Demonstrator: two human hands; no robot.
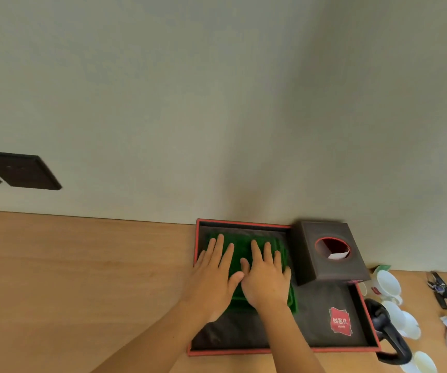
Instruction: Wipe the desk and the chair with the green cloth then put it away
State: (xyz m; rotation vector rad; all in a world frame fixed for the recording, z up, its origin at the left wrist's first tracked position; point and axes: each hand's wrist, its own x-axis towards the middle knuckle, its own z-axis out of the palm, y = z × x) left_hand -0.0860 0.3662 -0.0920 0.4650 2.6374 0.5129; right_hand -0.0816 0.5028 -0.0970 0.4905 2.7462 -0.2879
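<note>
The green cloth (245, 247) lies folded in the back left part of a dark tray with a red rim (279, 350) on the wooden desk (82, 265). My left hand (213, 275) and my right hand (266, 275) both rest flat on top of the cloth, side by side, fingers spread and pointing toward the wall. Neither hand grips it. Most of the cloth is hidden under my palms. The chair is out of view.
A dark tissue box (327, 254) stands in the tray's back right corner. A red label (340, 321) lies in the tray. White cups (389, 285), a black kettle handle (390, 335) and keys (439, 289) sit to the right. Black wall plates (20, 170) hang at left.
</note>
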